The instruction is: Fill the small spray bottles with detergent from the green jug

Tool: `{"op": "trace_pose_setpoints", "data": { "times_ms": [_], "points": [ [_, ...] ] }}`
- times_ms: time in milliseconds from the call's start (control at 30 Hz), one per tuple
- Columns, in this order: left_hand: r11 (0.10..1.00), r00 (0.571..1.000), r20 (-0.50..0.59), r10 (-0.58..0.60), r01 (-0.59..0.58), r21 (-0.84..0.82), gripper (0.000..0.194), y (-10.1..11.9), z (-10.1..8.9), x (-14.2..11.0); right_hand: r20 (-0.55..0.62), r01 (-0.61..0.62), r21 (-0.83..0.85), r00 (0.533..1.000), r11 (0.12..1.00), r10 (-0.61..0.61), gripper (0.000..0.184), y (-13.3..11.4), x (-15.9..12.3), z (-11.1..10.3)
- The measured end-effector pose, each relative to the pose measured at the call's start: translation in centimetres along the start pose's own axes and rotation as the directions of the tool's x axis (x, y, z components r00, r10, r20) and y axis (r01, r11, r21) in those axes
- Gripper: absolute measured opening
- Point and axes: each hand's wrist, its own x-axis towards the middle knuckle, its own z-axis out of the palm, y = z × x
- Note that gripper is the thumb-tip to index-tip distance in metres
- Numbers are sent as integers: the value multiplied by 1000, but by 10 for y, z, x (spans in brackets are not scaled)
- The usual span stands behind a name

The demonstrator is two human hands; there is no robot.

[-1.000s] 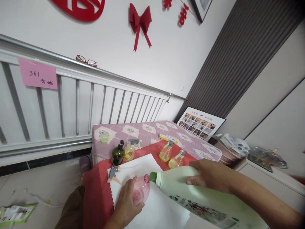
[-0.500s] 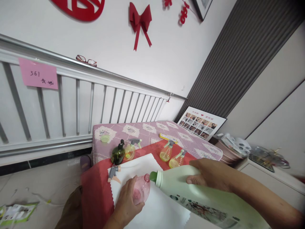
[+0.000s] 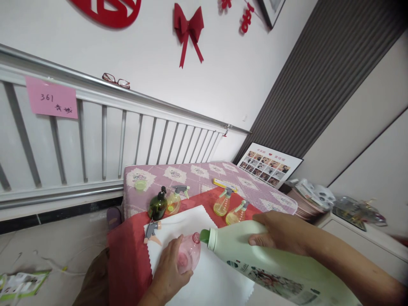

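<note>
Wrapped around a clear pink bottle without its top, my left hand tilts it slightly to the right above a white sheet. My right hand grips a large pale green jug, tipped almost level. Its green spout is at the pink bottle's mouth; whether the two touch I cannot tell, and no stream of liquid is visible. A grey and peach spray nozzle lies on the sheet's left corner.
Behind the sheet stand a dark green pump bottle, a spray bottle and two more spray bottles, one at the middle. A yellow box and pale green cap lie on the patterned cloth. A white radiator stands behind.
</note>
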Motion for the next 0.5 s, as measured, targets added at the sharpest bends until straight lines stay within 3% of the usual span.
{"op": "trace_pose_setpoints", "data": {
  "times_ms": [500],
  "points": [
    [1000, 1000, 11, -11, 11, 19, 93, -2, 1, 0, 12, 2, -1, 1000, 1000, -2, 31, -2, -2, -3]
  ]
}}
